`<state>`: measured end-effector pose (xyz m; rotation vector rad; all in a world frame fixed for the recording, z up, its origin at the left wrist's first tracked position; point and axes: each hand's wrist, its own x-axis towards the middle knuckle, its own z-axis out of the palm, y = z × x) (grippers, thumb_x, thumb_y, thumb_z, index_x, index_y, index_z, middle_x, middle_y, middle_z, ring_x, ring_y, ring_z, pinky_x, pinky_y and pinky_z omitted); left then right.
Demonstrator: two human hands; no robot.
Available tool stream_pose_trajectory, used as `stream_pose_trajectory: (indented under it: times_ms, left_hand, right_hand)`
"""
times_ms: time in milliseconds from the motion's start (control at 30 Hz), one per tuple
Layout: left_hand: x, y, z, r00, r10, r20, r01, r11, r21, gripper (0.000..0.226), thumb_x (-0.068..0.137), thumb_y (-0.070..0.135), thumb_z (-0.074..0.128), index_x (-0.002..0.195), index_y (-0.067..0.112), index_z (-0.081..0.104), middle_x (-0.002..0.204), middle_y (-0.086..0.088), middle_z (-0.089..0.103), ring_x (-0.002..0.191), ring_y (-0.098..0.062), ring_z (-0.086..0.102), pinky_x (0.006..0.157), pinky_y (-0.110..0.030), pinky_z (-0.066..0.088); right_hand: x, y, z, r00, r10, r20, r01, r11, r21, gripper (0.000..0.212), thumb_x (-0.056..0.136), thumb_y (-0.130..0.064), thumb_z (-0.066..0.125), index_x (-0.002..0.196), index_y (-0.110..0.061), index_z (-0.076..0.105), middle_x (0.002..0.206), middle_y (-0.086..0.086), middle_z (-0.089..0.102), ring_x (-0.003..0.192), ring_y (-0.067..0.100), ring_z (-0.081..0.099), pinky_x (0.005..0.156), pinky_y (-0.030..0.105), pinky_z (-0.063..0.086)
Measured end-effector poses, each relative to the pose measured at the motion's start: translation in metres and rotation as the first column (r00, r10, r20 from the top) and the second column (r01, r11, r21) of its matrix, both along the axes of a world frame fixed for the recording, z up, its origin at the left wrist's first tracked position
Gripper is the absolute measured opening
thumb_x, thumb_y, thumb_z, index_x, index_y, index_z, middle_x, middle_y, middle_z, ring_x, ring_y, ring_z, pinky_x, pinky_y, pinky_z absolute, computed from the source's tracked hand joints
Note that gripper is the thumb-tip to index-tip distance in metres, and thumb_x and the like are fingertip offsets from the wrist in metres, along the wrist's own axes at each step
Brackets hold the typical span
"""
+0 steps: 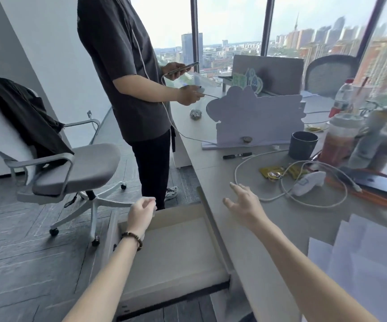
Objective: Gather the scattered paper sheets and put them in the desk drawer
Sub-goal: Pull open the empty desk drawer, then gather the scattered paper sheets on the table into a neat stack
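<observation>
1. We see the desk (269, 228) filling the right side, with its drawer (176, 247) pulled out and bare inside.
2. We find the paper sheets (359, 256) overlapping on the desk's near right corner, well apart from both hands.
3. Our right hand (243, 202) hovers over the desk edge, fingers spread wide, holding nothing.
4. Our left hand (141, 211) sits at the drawer's far corner, fingers curled; we cannot tell whether it grips the rim.
</observation>
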<state>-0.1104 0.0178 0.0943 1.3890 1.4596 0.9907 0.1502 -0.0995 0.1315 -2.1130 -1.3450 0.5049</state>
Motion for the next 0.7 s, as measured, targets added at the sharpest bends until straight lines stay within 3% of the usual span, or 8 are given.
stream_pose_trajectory:
  times_ms: [167, 367, 533, 700]
  left_hand:
    - [0.082, -0.041, 0.018, 0.956, -0.287, 0.059, 0.282, 0.956, 0.08, 0.016, 0.097, 0.011, 0.055, 0.096, 0.018, 0.07, 0.098, -0.003, 0.072, 0.096, -0.017, 0.07, 0.082, -0.036, 0.059]
    - [0.156, -0.105, 0.045, 0.847, -0.506, 0.163, 0.483, 0.86, 0.162, 0.019, 0.095, 0.006, 0.056, 0.091, 0.019, 0.07, 0.093, -0.003, 0.072, 0.092, -0.018, 0.067, 0.083, -0.037, 0.057]
    - [0.206, -0.18, 0.062, 0.695, -0.69, 0.202, 0.675, 0.723, 0.146, 0.017, 0.095, 0.005, 0.056, 0.094, 0.015, 0.07, 0.093, -0.004, 0.07, 0.088, -0.015, 0.064, 0.085, -0.037, 0.055]
    - [0.236, -0.254, 0.068, 0.516, -0.85, 0.107, 0.841, 0.526, 0.122, 0.014, 0.094, 0.008, 0.059, 0.098, 0.016, 0.069, 0.096, -0.004, 0.071, 0.09, -0.017, 0.065, 0.079, -0.033, 0.054]
  right_hand:
    - [0.027, -0.061, 0.02, 0.99, -0.142, 0.018, 0.14, 0.988, 0.065, 0.063, 0.098, -0.032, 0.059, 0.156, -0.017, 0.037, 0.163, 0.014, 0.03, 0.155, 0.028, 0.02, 0.124, 0.038, 0.019]
    - [0.049, -0.15, 0.041, 0.926, -0.376, 0.016, 0.371, 0.92, 0.128, 0.06, 0.098, -0.03, 0.06, 0.153, -0.013, 0.041, 0.159, 0.014, 0.039, 0.152, 0.026, 0.028, 0.122, 0.035, 0.023]
    - [0.05, -0.239, 0.053, 0.833, -0.554, 0.017, 0.541, 0.82, 0.186, 0.057, 0.098, -0.026, 0.061, 0.15, -0.007, 0.044, 0.155, 0.011, 0.047, 0.146, 0.023, 0.039, 0.118, 0.029, 0.026]
    - [0.036, -0.336, 0.06, 0.709, -0.705, 0.008, 0.691, 0.698, 0.187, 0.059, 0.099, -0.028, 0.061, 0.152, -0.01, 0.042, 0.155, 0.008, 0.047, 0.145, 0.025, 0.041, 0.115, 0.028, 0.029]
